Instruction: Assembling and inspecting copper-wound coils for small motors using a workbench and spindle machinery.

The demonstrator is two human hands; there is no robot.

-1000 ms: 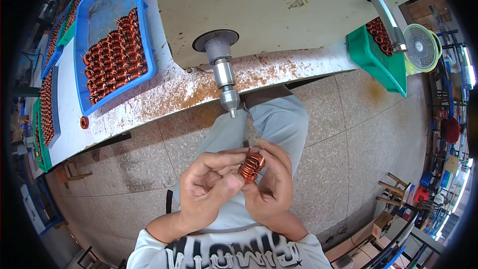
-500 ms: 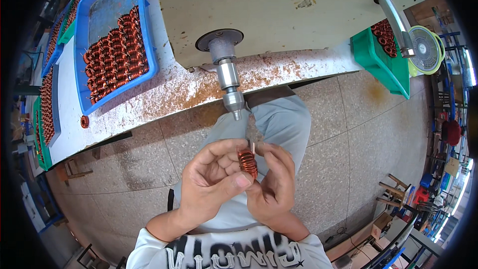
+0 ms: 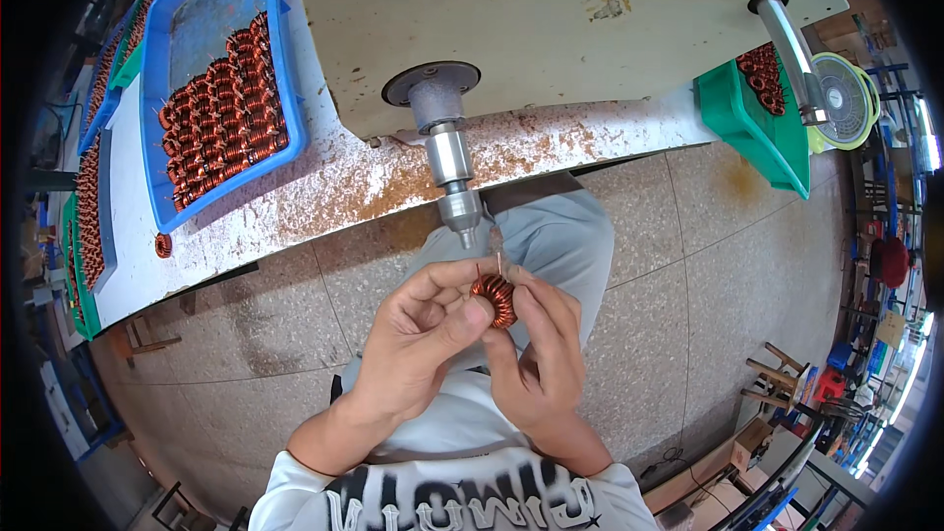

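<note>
Both hands hold one small copper coil [image 3: 494, 297] over the lap. The left hand [image 3: 425, 332] pinches the coil from the 9 o'clock side, with the thumb pressed on its front. The right hand [image 3: 536, 354] pinches it from the 3 o'clock side. Both hands are closed tight on the coil. Two thin wire ends stick up from the coil toward 12 o'clock.

Just above the coil, at 12 o'clock, hangs a metal spindle [image 3: 452, 177]. It sticks out from the edge of the bench [image 3: 551, 20]. The tip of the spindle is near the wire ends, but I cannot tell if they touch.

The bench edge has rusty brown dust on it. At 10 o'clock from the hands sits a blue tray [image 3: 211, 88] full of more coils [image 3: 221, 123]. One loose coil [image 3: 163, 245] lies on the bench at 9 o'clock, well apart from the tray. At 2 o'clock hangs a green bin [image 3: 752, 128] with coils inside. Beside it is a metal pipe [image 3: 792, 54] and a small fan [image 3: 841, 98]. The floor [image 3: 688, 334] below is grey stone.
</note>
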